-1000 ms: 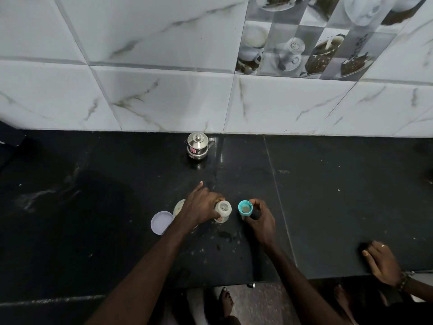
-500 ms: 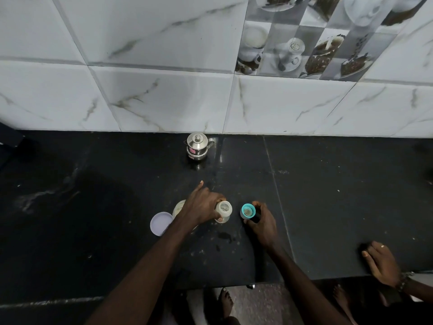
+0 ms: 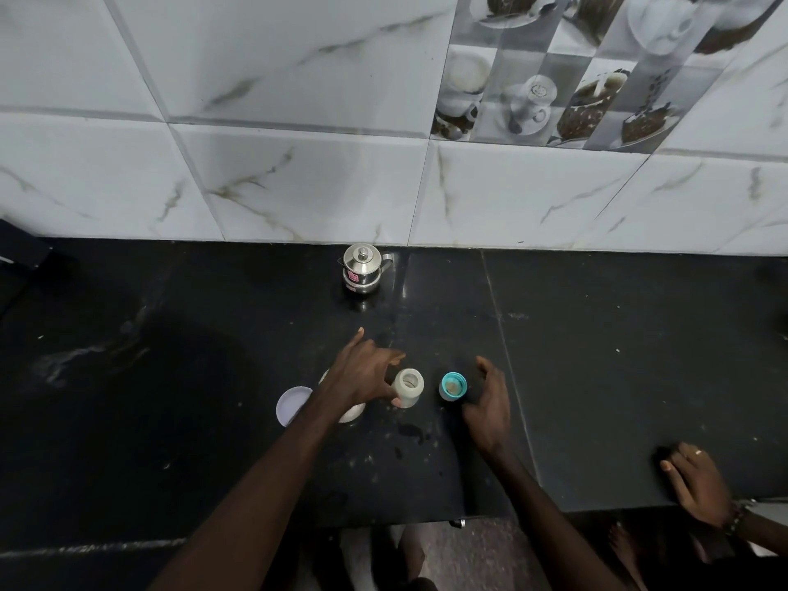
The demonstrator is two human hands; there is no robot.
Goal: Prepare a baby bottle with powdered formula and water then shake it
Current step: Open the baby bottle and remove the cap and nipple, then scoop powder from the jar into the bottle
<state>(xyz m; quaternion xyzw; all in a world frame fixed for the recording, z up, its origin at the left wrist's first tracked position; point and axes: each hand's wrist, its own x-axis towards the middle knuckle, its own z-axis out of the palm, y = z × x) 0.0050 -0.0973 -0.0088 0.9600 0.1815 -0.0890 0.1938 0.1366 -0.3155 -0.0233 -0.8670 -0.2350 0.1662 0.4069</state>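
Observation:
An open baby bottle (image 3: 408, 388) with pale contents stands on the black counter (image 3: 597, 377). My left hand (image 3: 362, 375) curls round the bottle from the left, thumb against its lower side and fingers arched over its far side. Just right of it stands the teal screw ring (image 3: 454, 386). My right hand (image 3: 488, 403) hovers beside the ring with its fingers spread and slightly off it. A white tub (image 3: 354, 415) shows partly under my left wrist, and its round white lid (image 3: 293, 405) lies flat to the left.
A small lidded steel pot (image 3: 362, 270) stands by the tiled wall behind the bottle. Another person's hand (image 3: 699, 484) rests on the counter's front right edge. Small spills speckle the counter near the front edge (image 3: 409, 432).
My right hand has set the teal ring down beside the bottle and spread its fingers away from it. My left hand's fingers have loosened a little round the bottle.

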